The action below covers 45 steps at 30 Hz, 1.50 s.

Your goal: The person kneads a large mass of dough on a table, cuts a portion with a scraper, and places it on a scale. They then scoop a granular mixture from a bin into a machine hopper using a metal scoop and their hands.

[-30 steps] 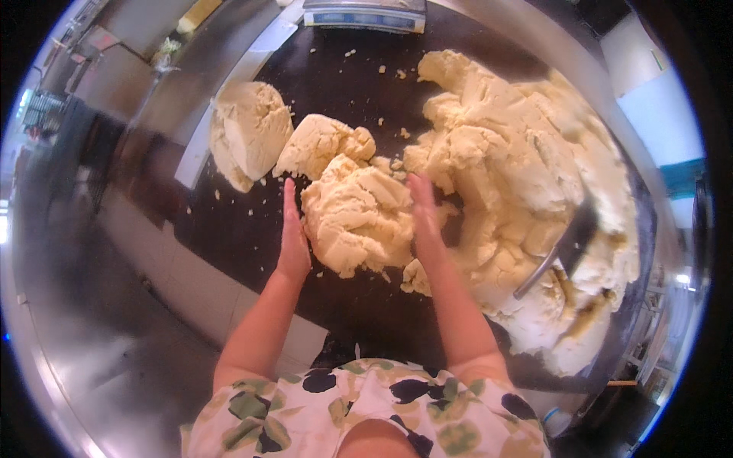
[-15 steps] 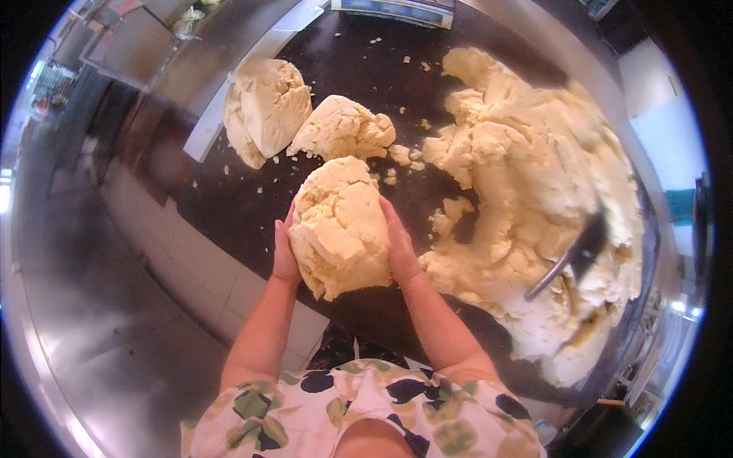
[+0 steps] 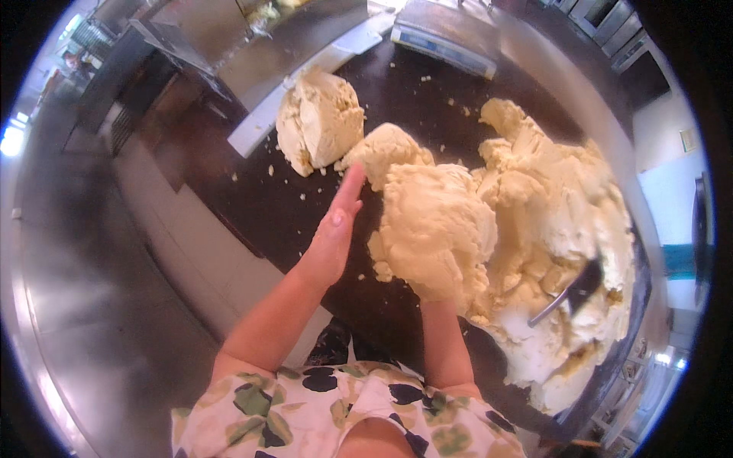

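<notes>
A big rough lump of pale yellow dough (image 3: 439, 221) rests on my right hand (image 3: 435, 298), which goes in beneath its near edge; the fingers are hidden by the dough. To the left of the lump, my left hand (image 3: 336, 229) is apart from it, palm turned inward and fingers stretched out together. Just beyond lies a smaller dough piece (image 3: 385, 149), partly covered by the lump in front. Farther left sits another large dough block (image 3: 319, 122).
A wide heap of dough (image 3: 550, 206) spreads over the right of the dark worktop (image 3: 237, 191). A metal tool with a dark blade (image 3: 584, 286) sticks in it. Along the far edge are a white strip (image 3: 259, 126) and a scale-like box (image 3: 443, 49). Crumbs lie scattered.
The dough lump has moved right and turned over somewhat. My left hand has let go of its side, while my right hand has shifted underneath. The view has swung a little.
</notes>
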{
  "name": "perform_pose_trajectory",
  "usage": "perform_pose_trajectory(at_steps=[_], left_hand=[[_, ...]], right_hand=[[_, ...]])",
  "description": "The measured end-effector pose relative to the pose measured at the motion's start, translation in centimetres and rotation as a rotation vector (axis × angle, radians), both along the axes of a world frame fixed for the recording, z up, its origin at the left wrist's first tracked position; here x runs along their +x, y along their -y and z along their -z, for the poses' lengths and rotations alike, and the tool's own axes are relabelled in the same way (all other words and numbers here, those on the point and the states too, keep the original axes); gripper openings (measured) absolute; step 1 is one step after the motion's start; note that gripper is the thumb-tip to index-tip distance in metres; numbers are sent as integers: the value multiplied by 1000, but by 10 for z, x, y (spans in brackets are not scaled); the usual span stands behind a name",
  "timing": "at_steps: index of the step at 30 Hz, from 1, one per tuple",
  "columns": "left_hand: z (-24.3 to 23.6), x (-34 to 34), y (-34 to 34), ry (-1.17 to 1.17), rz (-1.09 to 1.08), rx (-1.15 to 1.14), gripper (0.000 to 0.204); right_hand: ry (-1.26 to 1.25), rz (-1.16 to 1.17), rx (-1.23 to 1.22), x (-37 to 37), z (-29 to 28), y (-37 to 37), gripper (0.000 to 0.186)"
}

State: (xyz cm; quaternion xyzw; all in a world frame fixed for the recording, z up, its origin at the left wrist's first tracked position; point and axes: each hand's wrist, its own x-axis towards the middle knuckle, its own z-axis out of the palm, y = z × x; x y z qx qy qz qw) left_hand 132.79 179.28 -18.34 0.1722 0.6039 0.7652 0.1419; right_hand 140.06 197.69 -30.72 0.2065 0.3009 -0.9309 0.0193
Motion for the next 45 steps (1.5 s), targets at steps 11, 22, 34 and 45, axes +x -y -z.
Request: perform_pose_trajectory(at_steps=[11, 22, 34, 45], left_hand=[[2, -2, 1, 830, 269, 721, 64], [-288, -255, 109, 237, 556, 1147, 75], [-90, -288, 224, 387, -31, 279, 52], [91, -132, 150, -61, 577, -750, 42]], right_hand=[[-47, 219, 89, -44, -105, 33, 80], [-723, 129, 345, -285, -404, 127, 79], [-368, 421, 1087, -205, -300, 122, 46], [801, 175, 1292, 52, -39, 93, 44]])
